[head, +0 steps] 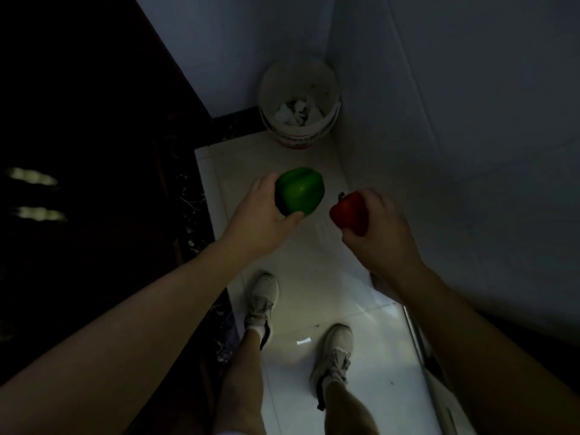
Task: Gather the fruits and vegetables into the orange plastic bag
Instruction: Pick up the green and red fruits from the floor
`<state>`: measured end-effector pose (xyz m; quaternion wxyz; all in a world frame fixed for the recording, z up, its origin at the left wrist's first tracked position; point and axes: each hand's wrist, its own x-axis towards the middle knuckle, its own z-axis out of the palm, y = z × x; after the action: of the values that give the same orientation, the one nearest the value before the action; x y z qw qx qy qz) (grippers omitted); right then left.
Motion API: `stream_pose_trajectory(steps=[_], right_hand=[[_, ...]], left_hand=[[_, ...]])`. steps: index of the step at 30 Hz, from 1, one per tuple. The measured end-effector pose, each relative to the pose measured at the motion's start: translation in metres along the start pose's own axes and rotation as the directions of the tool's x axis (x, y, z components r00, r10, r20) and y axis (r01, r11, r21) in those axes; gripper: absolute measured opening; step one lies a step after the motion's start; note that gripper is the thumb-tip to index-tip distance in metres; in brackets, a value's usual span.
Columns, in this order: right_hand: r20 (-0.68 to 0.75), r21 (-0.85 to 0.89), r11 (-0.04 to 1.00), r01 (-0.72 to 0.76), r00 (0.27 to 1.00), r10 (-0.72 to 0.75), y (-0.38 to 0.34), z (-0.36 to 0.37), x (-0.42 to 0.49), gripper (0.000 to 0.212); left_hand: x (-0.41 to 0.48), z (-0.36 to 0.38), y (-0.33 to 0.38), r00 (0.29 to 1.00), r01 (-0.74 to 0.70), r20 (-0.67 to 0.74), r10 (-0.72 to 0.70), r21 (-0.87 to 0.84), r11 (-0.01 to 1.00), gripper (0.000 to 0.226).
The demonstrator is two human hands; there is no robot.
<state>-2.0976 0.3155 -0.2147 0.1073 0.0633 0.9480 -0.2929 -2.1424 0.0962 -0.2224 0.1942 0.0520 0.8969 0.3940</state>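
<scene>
My left hand [262, 215] grips a green bell pepper [299, 191], thumb under it and fingers behind it. My right hand [381, 227] holds a red bell pepper [350, 211] with its dark stem pointing up and left. Both peppers hang in the air above the white tiled floor [301, 246], a small gap between them. No orange plastic bag is in view.
A white bucket [299, 102] with crumpled paper inside stands in the far corner against the pale walls [439, 105]. A dark counter [94, 152] runs along the left. My two feet in white sneakers [262, 299] stand on the floor below the hands.
</scene>
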Motion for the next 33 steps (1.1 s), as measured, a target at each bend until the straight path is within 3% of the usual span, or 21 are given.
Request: stream_pose_trajectory(steps=[18,33], right_hand=[[-0.196,-0.016,0.972,0.235,0.952,-0.233,-0.15,-0.19,-0.1,0.075],[-0.267,-0.046,0.886,0.461,0.849,-0.456,-0.221,-0.291,-0.188,0.073]], left_hand=[[-0.134,-0.151,0.186,0.949,-0.086,-0.297,0.105,0.077,0.993,0.079],[-0.266,-0.197,0.287,0.84,-0.069,-0.529,0.118,0.112,0.991,0.067]])
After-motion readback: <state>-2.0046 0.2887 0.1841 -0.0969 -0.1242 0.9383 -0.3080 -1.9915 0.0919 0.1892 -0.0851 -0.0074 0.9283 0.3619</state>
